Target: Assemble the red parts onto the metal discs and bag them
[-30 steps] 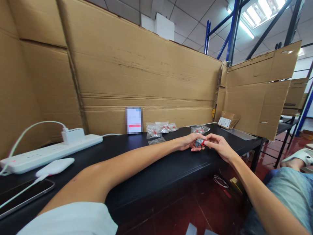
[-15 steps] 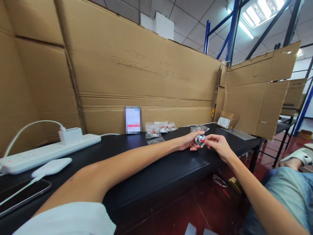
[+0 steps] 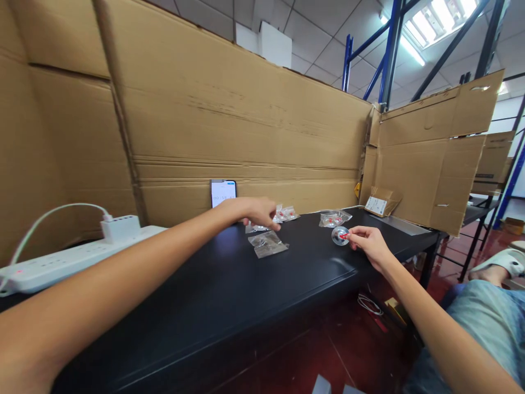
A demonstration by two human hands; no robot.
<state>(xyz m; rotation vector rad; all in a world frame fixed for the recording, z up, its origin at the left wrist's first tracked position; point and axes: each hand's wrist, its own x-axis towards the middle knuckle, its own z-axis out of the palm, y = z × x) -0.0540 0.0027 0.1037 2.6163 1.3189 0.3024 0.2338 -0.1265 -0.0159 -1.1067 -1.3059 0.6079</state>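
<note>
My right hand (image 3: 368, 244) pinches a clear round suction cup (image 3: 339, 236) by its red part, holding it over the right side of the black table (image 3: 229, 290). My left hand (image 3: 262, 212) hovers palm down at the small plastic bags with red pieces (image 3: 286, 212), partly covering them. Its fingers look apart, and nothing shows in them. Just in front of that hand lies a flat, clear plastic bag (image 3: 268, 244). Beyond the suction cup rests another bag with red pieces (image 3: 334, 218).
A phone (image 3: 223, 191) stands against the cardboard wall (image 3: 246, 120). At the left are a white power strip (image 3: 74, 257) and a plugged-in charger (image 3: 120, 227). A labelled brown package (image 3: 381, 202) sits in the back right corner. A person's leg (image 3: 484, 328) is at the right.
My left hand has let go of the suction cup and moved left to the bags. My right hand keeps the suction cup in nearly the same place.
</note>
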